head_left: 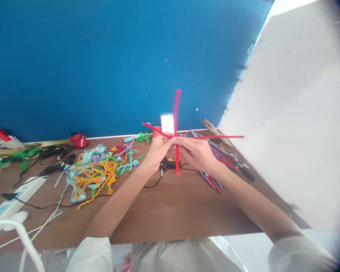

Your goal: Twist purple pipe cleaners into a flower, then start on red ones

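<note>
Crossed red pipe cleaners (221,137) meet between my two hands, held up above the table. Their ends stick out upward, downward, to the left and to the right. My left hand (158,149) pinches them near the crossing with thumb and fingers. Close against it, my right hand (197,151) is closed on the same crossing from the other side. The exact join is hidden by my fingertips. Beneath my hands, a black glue gun (169,164) lies on the table, partly covered by them.
Orange pipe-cleaner pieces (102,173) and light blue ribbon (76,189) pile up at left. Loose coloured pipe cleaners (229,160) lie at right. A lit phone (167,124) leans against the blue wall (102,68). A white power strip (19,194) sits at far left.
</note>
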{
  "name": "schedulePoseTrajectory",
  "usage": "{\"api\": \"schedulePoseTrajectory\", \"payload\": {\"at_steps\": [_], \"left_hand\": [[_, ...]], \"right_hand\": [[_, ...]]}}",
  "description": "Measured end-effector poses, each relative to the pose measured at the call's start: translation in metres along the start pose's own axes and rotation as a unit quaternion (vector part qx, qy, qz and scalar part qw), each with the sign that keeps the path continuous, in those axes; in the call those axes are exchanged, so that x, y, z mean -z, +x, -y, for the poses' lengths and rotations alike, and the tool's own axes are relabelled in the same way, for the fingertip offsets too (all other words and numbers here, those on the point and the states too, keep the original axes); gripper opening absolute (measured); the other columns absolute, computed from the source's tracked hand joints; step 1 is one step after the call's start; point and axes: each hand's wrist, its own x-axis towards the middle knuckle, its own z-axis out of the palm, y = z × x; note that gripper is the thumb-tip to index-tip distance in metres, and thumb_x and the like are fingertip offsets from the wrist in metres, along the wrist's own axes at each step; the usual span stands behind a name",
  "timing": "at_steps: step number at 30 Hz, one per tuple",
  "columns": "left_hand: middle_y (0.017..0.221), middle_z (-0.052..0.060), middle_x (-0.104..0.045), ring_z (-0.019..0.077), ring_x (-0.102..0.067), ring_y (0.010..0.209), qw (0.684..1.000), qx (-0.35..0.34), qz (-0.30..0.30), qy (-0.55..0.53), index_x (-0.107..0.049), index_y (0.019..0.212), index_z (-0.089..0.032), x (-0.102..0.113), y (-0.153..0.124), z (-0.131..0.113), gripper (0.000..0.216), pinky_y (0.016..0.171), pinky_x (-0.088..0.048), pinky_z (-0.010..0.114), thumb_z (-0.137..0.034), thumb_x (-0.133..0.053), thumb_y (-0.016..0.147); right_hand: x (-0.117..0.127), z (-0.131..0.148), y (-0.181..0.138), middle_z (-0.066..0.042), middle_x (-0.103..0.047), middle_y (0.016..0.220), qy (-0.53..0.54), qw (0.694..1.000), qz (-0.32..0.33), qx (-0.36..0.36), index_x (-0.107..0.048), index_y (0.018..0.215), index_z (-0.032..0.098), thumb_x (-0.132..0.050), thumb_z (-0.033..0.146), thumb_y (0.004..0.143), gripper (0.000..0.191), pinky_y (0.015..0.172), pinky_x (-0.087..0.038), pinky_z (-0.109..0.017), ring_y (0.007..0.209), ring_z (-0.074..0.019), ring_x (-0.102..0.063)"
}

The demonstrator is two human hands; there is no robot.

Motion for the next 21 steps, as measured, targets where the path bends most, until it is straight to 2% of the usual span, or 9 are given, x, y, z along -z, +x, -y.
{"api": "schedulePoseTrajectory", "payload": {"at_steps": [2,5,10,13,16,21], "left_hand": [[0.085,0.006,-0.073,0.0154,-0.070,0.076,0.998,-0.043,0.015,0.053,-0.064,0.095,-0.014,0.0002,-0.0004,0.0006,0.029,0.068,-0.054,0.025,-0.039,-0.074,0.084],[0.087,0.007,-0.073,0.0169,-0.071,0.079,0.989,-0.088,0.047,0.112,-0.067,0.095,-0.013,0.0016,-0.0005,0.0022,0.027,0.072,-0.056,0.027,-0.039,-0.071,0.088],[0.088,0.007,-0.074,0.0175,-0.072,0.081,0.982,-0.092,0.069,0.152,-0.067,0.102,-0.013,0.0035,0.0002,0.0076,0.027,0.070,-0.056,0.026,-0.038,-0.065,0.092],[0.086,0.006,-0.073,0.0149,-0.069,0.075,0.978,-0.089,0.069,0.173,-0.065,0.103,-0.014,0.0034,0.0003,0.0092,0.023,0.068,-0.054,0.025,-0.035,-0.063,0.093],[0.085,0.005,-0.072,0.0121,-0.066,0.069,0.976,-0.081,0.067,0.189,-0.062,0.099,-0.015,0.0031,-0.0001,0.0081,0.018,0.065,-0.051,0.023,-0.032,-0.059,0.094],[0.082,0.003,-0.068,0.0127,-0.064,0.068,0.966,-0.082,0.056,0.240,-0.058,0.101,-0.017,0.0030,-0.0025,0.0069,0.018,0.061,-0.047,0.023,-0.033,-0.049,0.099]], "right_hand": [[0.0021,0.0025,0.0024,-0.004,-0.075,0.088,0.081,0.995,-0.034,-0.044,-0.069,0.104,0.019,-0.050,0.022,0.101,0.020,0.061,-0.041,-0.025,0.068,-0.0132,-0.063],[0.0046,0.0055,0.0065,-0.001,-0.073,0.078,0.189,0.972,-0.049,-0.128,-0.068,0.091,0.020,-0.056,0.028,0.100,0.017,0.060,-0.044,-0.025,0.064,-0.0132,-0.062],[0.0035,0.0023,0.0079,-0.002,-0.070,0.069,0.262,0.934,-0.061,-0.234,-0.064,0.083,0.019,-0.060,0.036,0.097,0.022,0.057,-0.046,-0.028,0.061,-0.0165,-0.064],[0.0020,-0.0014,0.0070,-0.002,-0.070,0.070,0.260,0.932,-0.042,-0.248,-0.063,0.082,0.020,-0.059,0.036,0.097,0.022,0.061,-0.048,-0.030,0.064,-0.0176,-0.065],[0.0012,-0.0035,0.0071,-0.003,-0.069,0.075,0.214,0.947,-0.038,-0.237,-0.063,0.085,0.020,-0.057,0.033,0.097,0.019,0.066,-0.048,-0.031,0.069,-0.0176,-0.063],[0.0010,-0.0015,0.0073,-0.005,-0.069,0.096,0.145,0.966,-0.089,-0.195,-0.063,0.100,0.020,-0.053,0.027,0.099,0.012,0.071,-0.048,-0.031,0.080,-0.0177,-0.063]]}}
